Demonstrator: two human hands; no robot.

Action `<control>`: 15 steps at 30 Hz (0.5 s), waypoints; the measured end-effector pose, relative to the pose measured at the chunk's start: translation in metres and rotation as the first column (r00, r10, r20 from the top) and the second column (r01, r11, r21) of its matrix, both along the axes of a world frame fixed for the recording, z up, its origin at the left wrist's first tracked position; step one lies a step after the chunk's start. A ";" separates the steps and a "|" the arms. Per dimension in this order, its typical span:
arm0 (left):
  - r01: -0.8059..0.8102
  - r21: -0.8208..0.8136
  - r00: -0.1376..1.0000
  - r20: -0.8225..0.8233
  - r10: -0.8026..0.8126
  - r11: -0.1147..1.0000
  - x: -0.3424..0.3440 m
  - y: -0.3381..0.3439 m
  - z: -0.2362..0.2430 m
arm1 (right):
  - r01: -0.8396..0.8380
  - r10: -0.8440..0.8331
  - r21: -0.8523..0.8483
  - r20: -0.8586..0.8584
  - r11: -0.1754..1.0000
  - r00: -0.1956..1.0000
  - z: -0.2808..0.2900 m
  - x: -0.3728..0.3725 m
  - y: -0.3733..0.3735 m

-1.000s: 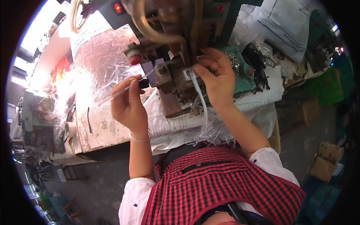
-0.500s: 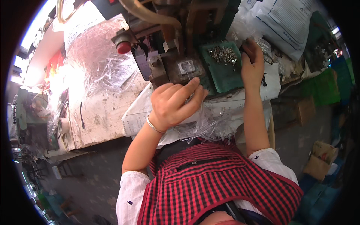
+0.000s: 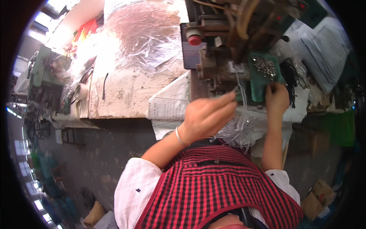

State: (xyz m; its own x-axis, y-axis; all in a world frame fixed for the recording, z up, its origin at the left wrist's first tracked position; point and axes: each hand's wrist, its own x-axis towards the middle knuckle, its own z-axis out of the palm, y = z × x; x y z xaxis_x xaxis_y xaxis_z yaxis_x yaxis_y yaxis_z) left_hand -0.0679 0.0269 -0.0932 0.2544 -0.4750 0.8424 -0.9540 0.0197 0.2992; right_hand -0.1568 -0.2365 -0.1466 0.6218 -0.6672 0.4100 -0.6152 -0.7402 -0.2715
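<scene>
My left hand (image 3: 209,114) is blurred, with fingertips pinched on a clear plastic strip (image 3: 241,91) that runs from the metal work block (image 3: 217,69) of a bench press. A small pale piece (image 3: 235,68) lies on that block. My right hand (image 3: 277,98) has its fingers curled at the front of a green tray (image 3: 257,89) of small shiny metal pieces (image 3: 263,66); what they hold, if anything, is hidden. The press has a red button (image 3: 194,39), with tubes above.
Clear strips (image 3: 141,34) are heaped at the back left and at the front edge (image 3: 232,135). A tape roll (image 3: 81,91) sits on the worn bench (image 3: 126,87). Black pieces (image 3: 293,76) and white bags (image 3: 322,57) are at the right.
The view has swung leftward. My left hand moved rightward to below the work block. My right hand left the block for the tray's outer side, and is now at its front.
</scene>
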 end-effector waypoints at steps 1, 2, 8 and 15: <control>-0.062 0.066 0.997 0.054 0.059 0.996 -0.005 0.021 0.001 | -0.025 0.024 0.012 0.124 1.000 0.992 -0.002 -0.003 0.002; -0.112 0.128 0.990 0.100 0.100 0.985 -0.008 0.046 0.007 | -0.037 0.030 0.022 0.237 0.999 0.971 -0.005 -0.007 0.003; -0.699 -0.183 0.703 0.000 0.711 0.691 0.052 0.094 0.070 | -0.246 -0.058 0.491 0.525 0.836 0.849 0.005 0.000 0.001; -0.639 0.640 0.761 0.444 0.473 0.427 0.160 0.075 -0.059 | -0.398 0.059 0.469 0.585 0.788 0.809 0.013 0.038 0.016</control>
State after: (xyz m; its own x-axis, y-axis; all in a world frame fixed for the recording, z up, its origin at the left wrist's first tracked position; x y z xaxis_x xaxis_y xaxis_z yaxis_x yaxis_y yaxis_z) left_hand 0.0919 0.1015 -0.1526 0.5918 -0.7319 0.3378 -0.7049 -0.6731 -0.2235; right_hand -0.1191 -0.2201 -0.1341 0.5903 -0.7402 0.3220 -0.0853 -0.4539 -0.8870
